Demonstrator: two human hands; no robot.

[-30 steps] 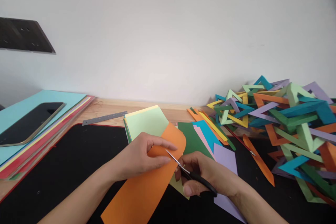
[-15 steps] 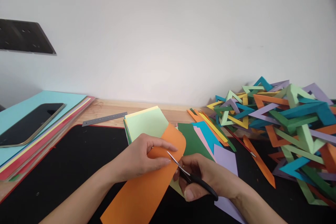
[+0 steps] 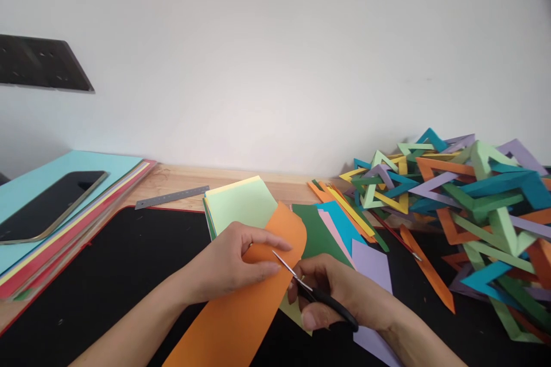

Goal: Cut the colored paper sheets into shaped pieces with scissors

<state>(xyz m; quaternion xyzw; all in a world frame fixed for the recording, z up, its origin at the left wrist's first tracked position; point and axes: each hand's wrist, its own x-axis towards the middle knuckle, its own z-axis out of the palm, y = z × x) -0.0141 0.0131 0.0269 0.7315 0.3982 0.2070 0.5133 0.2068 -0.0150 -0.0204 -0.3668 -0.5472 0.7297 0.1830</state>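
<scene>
Orange sheet: this piece of paper (image 3: pixel 228 327) is in the middle of the scene, over the black mat (image 3: pixel 159 258); its long axis runs slantwise from near left to far right, and its far end is rounded and curls over.
Scissors: the black-handled pair (image 3: pixel 325 300) crosses the right edge of the orange sheet, tip pointing far and left, handles near and right; one bright blade lies over the paper, the other is hidden.
Blade line against paper: the long axis of the scissors runs across that of the sheet, not along it.
Left hand: it (image 3: pixel 236 258) grasps the orange sheet, thumb and forefinger over the upper face, the tip of the blade between them; the remaining fingers are hidden.
Right hand: it (image 3: pixel 340 284) is closed around the scissors' handles, beside the sheet's right edge.
Just beyond: a pale green-topped stack (image 3: pixel 241 206) sits far left of the curl, a dark green sheet (image 3: pixel 321 241) to its right.
Right side: a purple sheet (image 3: pixel 372 266) is partly under the right forearm.
</scene>
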